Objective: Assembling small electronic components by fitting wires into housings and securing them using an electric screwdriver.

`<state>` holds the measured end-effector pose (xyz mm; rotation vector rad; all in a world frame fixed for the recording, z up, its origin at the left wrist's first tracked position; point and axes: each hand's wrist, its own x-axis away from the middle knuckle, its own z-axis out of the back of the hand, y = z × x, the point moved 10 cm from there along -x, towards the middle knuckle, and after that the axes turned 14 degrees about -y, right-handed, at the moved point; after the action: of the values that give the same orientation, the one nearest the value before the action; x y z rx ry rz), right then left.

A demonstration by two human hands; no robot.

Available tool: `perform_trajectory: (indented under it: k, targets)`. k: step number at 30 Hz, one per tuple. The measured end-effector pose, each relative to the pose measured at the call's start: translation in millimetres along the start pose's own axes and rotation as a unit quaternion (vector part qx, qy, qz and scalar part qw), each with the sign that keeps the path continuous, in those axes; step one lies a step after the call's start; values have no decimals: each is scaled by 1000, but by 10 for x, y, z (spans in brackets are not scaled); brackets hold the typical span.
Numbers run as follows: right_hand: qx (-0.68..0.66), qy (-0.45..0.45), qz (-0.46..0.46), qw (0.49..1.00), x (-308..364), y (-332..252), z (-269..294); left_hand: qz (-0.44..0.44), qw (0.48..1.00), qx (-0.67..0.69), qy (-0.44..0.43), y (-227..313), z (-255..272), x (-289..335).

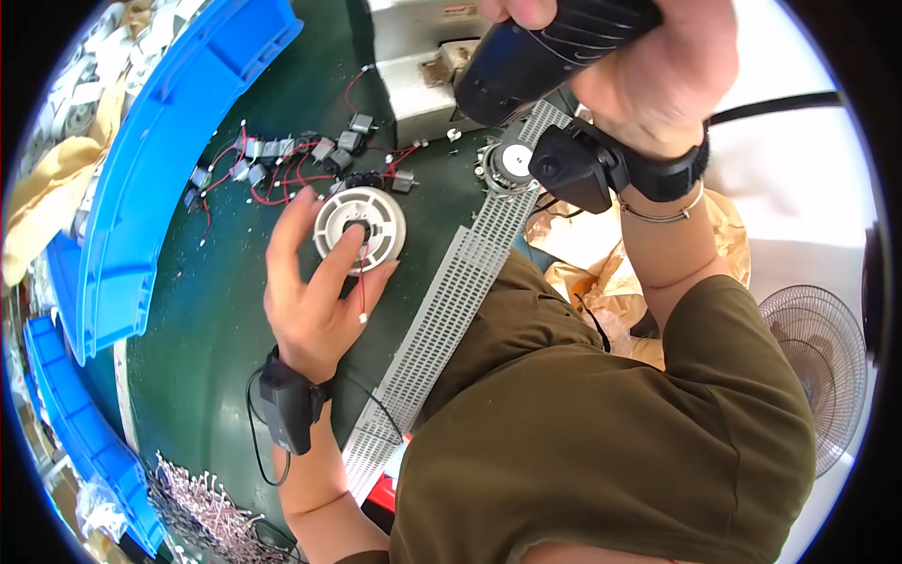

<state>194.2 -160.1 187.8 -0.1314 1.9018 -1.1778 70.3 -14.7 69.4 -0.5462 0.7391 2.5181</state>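
My left hand (308,305) grips a white round plastic housing (392,218) with spokes, low over the green table. Its index finger presses at the dark centre of the housing, and a thin red wire with a small white plug hangs from there. At the upper right my right hand (662,75) is wrapped round a thick black cylindrical tool (531,64) with a ribbed grip, perhaps an electric screwdriver. The tool's tip is not visible. Just past the housing lie several small silver motors (349,141) with red wires.
A perforated grey strip (451,301) runs along the table's near edge, with another round part (512,163) at its far end. A metal fixture (423,89) stands behind. Blue bins (141,207) line the left; bundled wires (211,508) lie lower left. A fan (816,371) stands right.
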Motion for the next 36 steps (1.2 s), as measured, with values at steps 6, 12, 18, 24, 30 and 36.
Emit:
perform_trajectory:
  k: [6, 12, 18, 24, 30, 36]
  targets:
    - [-128, -424, -32, 896, -264, 490, -804, 24, 999, 27, 24, -59, -27, 18]
    - [-93, -234, -36, 967, -242, 449, -848, 22, 999, 9, 40, -22, 24, 22]
    - [-58, -78, -55, 994, -138, 388, -661, 12, 998, 29, 54, -47, 12, 26]
    - [-62, -43, -99, 992, -106, 425, -680, 17, 998, 39, 52, -61, -4, 36]
    - [-3, -56, 13, 998, -134, 419, -700, 19, 998, 41, 51, -57, 3, 28]
    - [41, -115, -52, 991, -269, 640, -767, 19, 998, 32, 46, -60, 33, 29]
